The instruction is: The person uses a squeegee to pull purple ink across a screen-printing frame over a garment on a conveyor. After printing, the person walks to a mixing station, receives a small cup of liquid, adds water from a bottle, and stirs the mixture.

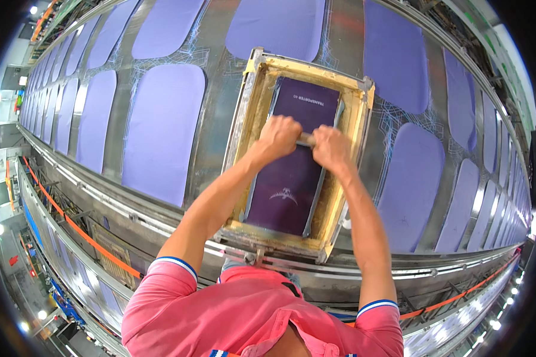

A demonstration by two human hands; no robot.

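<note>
A screen-printing frame [234, 138] with yellow-taped inner edges lies on the long table in front of me. Its dark purple mesh area [283, 174] carries pale lettering at the far end and a pale emblem nearer me. Both of my hands are closed around a squeegee [306, 140], held crosswise over the middle of the mesh. Only a short light-brown stretch of its handle shows between my fists; the blade is hidden. My left hand [280, 135] grips its left part. Gripping the right part is my right hand [331, 147].
Flat purple fabric panels [164, 131] with rounded corners lie in rows along the table, on both sides of the frame. Thin pale blue lines mark the grey tabletop [220, 107] between them. A metal rail [146, 219] edges the near side. An orange strip [95, 241] runs below it.
</note>
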